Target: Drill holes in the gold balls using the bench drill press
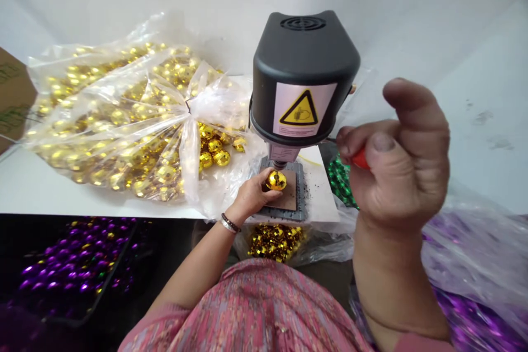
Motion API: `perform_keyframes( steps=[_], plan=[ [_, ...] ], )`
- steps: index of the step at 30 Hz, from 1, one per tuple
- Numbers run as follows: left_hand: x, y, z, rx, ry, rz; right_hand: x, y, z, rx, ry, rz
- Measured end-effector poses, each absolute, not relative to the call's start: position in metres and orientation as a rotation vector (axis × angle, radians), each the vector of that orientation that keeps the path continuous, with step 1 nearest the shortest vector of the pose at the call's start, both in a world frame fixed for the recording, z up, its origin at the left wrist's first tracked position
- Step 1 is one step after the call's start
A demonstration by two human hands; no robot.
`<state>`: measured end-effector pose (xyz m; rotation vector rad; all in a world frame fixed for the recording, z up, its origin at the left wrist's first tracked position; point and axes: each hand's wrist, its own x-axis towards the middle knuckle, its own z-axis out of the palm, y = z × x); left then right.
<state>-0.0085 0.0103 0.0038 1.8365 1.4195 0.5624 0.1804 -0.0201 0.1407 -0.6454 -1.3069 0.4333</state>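
Observation:
Pinched between the thumb and fingers of my left hand is a shiny gold faceted ball, with dark marks on its top. It sits at a brown board on the grey base plate, just under the chuck of a black drill press. A yellow warning triangle is on the front of the press. My right hand, raised at the machine's right side, is closed round the red knob of its lever, with one finger lifted away.
A tied clear bag of gold balls fills the table's left side, several loose gold balls beside its neck. Below the table edge lie more gold balls. Purple balls sit lower left, green ones behind my right hand.

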Motion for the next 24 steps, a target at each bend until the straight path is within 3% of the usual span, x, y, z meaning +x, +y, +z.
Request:
perform_keyframes(
  steps=[12,24],
  plan=[
    [-0.008,0.009,0.001,1.815,1.386,0.614,0.166,-0.028,0.105,-0.711,-1.298,0.131],
    [-0.005,0.008,0.001,1.803,1.401,0.602,0.165,-0.030,0.083,-0.690,-1.235,0.129]
  ],
)
